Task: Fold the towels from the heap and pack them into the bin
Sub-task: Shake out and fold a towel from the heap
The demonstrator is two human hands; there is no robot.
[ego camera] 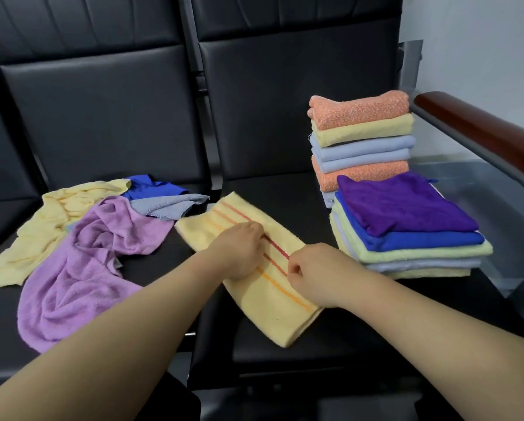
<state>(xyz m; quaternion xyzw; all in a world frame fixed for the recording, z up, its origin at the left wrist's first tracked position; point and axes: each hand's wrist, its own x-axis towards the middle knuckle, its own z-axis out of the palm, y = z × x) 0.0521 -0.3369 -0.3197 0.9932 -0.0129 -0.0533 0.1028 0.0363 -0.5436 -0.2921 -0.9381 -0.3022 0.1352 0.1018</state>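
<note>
- Black padded bench (285,192), two seats side by side.
- Left seat: a loose heap (81,238) of crumpled yellow, lilac, blue and grey towels.
- Right seat, near its front edge: a striped towel (269,314), flat and set at an angle.
- Right seat, back: a tall stack (360,138) of folded towels.
- Just in front, touching it: a low stack (406,238), purple on top.

Illumination even and diffuse, moderately bright, from overhead. Faint soft shadows beneath the left grip (239,250) and right grip (312,275) on the yellow towel (269,305). Dull sheen on the bench backrest (102,117) beyond the grips. Overall slight softness. Wide-angle bending at the edges.
</note>
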